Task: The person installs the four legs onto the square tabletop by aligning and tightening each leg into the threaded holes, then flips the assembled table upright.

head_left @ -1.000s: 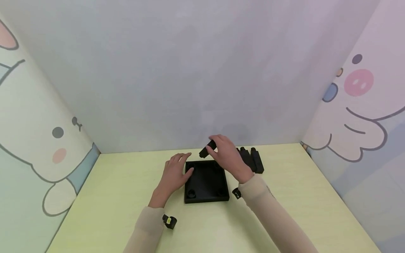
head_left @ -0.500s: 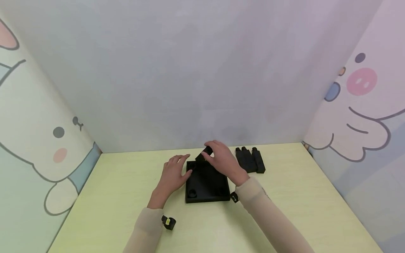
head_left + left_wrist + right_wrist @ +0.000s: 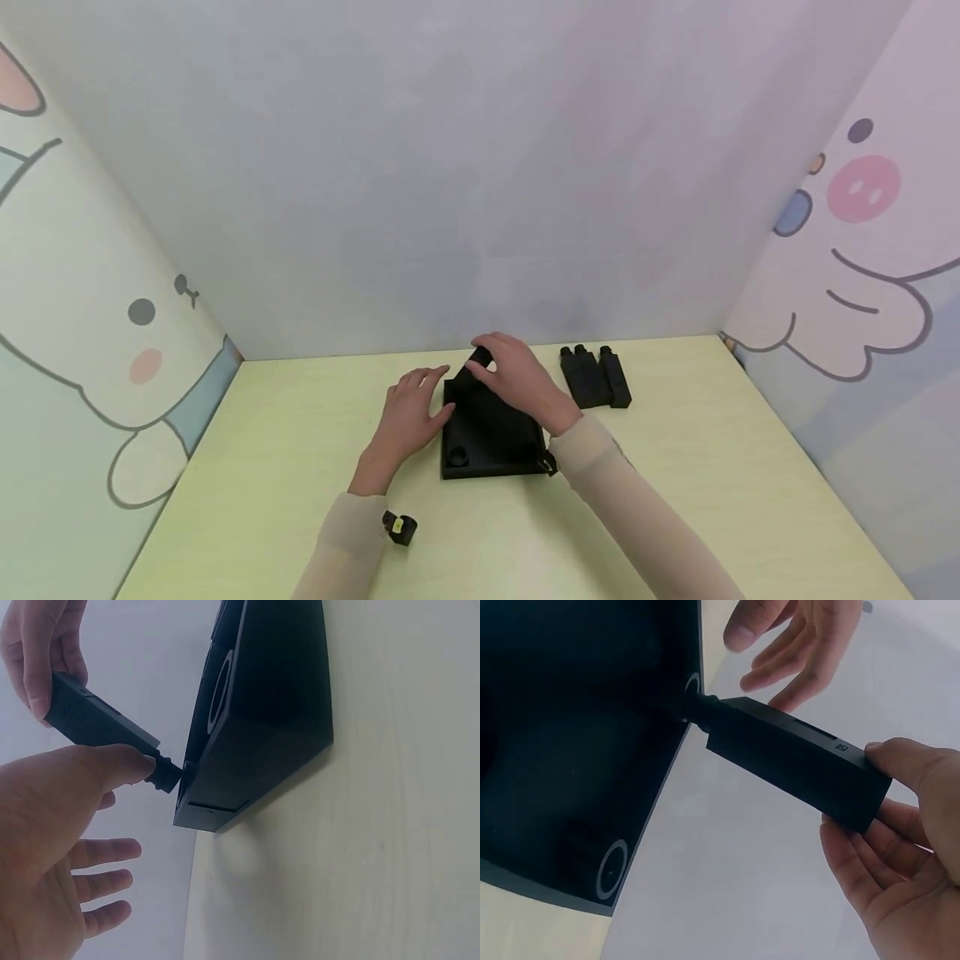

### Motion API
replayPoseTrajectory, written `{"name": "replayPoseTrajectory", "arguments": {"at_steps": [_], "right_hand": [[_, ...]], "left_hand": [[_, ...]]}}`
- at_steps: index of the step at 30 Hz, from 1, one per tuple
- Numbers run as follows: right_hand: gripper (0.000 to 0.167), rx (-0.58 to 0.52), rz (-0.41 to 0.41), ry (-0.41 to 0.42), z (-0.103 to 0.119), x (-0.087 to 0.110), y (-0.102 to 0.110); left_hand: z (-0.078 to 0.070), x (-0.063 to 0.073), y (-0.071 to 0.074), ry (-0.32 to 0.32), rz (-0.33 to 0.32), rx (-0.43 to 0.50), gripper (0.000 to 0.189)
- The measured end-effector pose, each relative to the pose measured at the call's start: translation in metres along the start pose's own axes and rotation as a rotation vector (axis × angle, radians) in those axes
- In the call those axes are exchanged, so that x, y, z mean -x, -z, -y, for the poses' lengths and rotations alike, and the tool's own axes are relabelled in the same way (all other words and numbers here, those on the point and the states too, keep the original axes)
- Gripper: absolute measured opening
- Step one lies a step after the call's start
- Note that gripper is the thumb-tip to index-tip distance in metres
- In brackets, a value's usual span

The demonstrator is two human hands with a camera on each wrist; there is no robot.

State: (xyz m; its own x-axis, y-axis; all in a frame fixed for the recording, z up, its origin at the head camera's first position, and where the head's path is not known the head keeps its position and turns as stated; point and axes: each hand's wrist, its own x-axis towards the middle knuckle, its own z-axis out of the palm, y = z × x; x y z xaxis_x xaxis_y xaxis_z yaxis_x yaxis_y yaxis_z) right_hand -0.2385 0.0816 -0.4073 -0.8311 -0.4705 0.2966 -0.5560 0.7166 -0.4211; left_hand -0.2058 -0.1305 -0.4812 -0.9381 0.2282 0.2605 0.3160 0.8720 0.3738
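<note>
A black square tabletop-like panel [image 3: 487, 433] with raised sides lies on the table, with round sockets in its corners. My right hand [image 3: 521, 382] pinches the plain end of a black table leg [image 3: 787, 757] between thumb and fingers. The leg slants down, its threaded end at the far-left corner socket [image 3: 693, 684]; whether it has entered the socket is hard to tell. My left hand [image 3: 408, 412] is by the panel's left edge with fingers spread loosely. In the left wrist view its thumb overlaps the leg [image 3: 101, 716]; contact is unclear.
Several more black legs [image 3: 592, 379] lie side by side on the pale yellow table [image 3: 300, 450], right of the panel. Behind the table rises a plain grey wall [image 3: 450, 208]. Cartoon-printed panels flank both sides.
My right hand has moved left and slightly down, bringing the leg from above the panel's back edge to the far-left corner. My left hand stays nearly still.
</note>
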Motion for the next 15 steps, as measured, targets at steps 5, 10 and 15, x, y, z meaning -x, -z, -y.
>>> {"name": "replayPoseTrajectory", "arguments": {"at_steps": [5,10,15], "right_hand": [[0.042,0.012,0.045,0.003,0.006,-0.006,-0.001],[0.047,0.053,0.071,-0.017,0.008,-0.011,-0.007],[0.049,0.032,0.067,-0.001,0.01,-0.015,-0.014]], "left_hand": [[0.001,0.0,0.0,0.004,0.007,0.006,0.059],[0.002,0.0,-0.001,-0.002,-0.013,0.004,0.06],[0.001,0.001,-0.001,0.004,-0.008,0.0,0.061]]}}
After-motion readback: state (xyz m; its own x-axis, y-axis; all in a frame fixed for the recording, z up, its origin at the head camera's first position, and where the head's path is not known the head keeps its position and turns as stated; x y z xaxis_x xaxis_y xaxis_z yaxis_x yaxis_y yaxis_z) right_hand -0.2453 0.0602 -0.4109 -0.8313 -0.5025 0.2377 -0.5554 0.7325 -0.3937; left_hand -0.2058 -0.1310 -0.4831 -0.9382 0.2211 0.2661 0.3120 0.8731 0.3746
